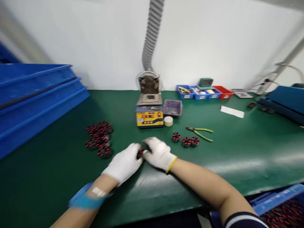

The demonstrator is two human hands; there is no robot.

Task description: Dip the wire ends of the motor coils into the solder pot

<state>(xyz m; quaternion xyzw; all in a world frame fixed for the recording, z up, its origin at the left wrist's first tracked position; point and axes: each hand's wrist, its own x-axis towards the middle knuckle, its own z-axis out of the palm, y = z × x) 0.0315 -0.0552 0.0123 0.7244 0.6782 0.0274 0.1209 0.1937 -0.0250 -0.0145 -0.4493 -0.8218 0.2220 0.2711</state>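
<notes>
White-gloved, my left hand (127,161) is closed around a small black-and-red toroidal coil (140,153) just above the front half of the table. My right hand (158,152), also gloved, meets it from the other side with bent fingers pinched at the coil's edge; what lies between those fingertips is too blurred to make out. To the right stand three similar coils (186,142), with green-handled cutting pliers (200,130) lying behind them. A loose group of several more coils (101,139) sits left of my left hand.
Behind my hands is a yellow-and-blue soldering pot (149,117) under a fan with a grey hose (152,34). A purple tray (173,108) and round white tin (168,121) stand beside it. Blue crates (40,104) are stacked left; a bin of coils (285,215) is lower right.
</notes>
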